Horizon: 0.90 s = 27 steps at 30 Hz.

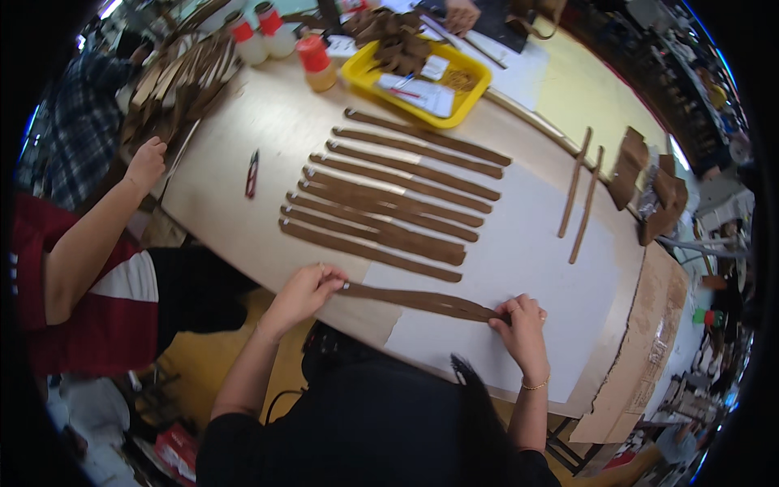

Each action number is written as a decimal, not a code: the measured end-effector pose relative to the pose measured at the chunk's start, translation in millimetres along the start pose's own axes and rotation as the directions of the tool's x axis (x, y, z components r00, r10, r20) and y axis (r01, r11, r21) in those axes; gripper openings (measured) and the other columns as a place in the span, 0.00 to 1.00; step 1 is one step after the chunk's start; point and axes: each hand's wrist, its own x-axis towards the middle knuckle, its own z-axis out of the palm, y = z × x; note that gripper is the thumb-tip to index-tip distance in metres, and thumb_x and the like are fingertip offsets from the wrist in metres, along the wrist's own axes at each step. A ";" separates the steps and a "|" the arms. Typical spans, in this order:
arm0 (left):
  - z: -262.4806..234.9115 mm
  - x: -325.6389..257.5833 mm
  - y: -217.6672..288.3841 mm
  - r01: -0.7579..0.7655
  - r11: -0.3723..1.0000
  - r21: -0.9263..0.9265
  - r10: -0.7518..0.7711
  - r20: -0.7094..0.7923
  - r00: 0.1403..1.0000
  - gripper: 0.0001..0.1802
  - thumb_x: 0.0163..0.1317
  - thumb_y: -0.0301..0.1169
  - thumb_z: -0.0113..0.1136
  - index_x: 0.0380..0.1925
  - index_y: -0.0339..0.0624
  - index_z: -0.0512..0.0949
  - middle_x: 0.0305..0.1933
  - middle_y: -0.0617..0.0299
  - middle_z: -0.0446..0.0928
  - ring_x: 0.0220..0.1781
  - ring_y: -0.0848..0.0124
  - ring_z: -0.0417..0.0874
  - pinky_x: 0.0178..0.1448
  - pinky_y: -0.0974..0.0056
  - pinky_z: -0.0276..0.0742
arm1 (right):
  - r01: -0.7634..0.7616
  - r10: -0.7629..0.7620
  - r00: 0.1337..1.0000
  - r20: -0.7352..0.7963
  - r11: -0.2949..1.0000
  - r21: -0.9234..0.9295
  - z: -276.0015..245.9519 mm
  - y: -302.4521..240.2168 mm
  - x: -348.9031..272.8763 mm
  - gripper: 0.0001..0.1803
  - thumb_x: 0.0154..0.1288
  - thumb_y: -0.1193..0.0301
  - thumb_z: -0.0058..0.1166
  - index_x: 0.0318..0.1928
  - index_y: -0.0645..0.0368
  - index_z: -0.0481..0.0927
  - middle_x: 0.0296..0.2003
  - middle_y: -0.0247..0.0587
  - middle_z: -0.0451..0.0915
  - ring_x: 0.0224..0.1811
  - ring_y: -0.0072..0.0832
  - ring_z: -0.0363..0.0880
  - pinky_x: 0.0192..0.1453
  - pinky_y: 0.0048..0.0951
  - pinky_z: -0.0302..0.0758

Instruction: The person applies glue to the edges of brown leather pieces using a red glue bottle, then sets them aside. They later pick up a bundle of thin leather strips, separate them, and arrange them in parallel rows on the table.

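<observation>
A brown strap (410,299), seemingly leather, stretches between my two hands just above the near side of the table. My left hand (307,294) pinches its left end, where a small pale tag shows. Fingers of my right hand (521,323) are closed on the other end; a thin bracelet circles that wrist. Beyond my hands, several similar brown strips (381,237) lie in a slanting row, side by side, many with a small white mark at the left end.
A yellow tray (442,122) holds brown pieces and papers. Red-topped bottles (318,69) stand at the back left, near a red cutter (252,178). Two narrow strips (586,207) and brown pieces (629,166) lie right. A co-worker in red (89,300) is at left.
</observation>
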 end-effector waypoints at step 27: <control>-85.9 5.8 -69.5 0.072 0.992 0.104 -0.021 -0.429 0.903 0.10 0.68 0.26 0.54 0.43 0.35 0.81 0.31 0.68 0.77 0.31 0.79 0.69 0.39 0.73 0.69 | -0.272 0.171 0.959 0.226 0.333 0.903 53.9 -59.8 30.0 0.06 0.66 0.77 0.58 0.41 0.68 0.77 0.31 0.39 0.82 0.30 0.22 0.82 0.35 0.21 0.80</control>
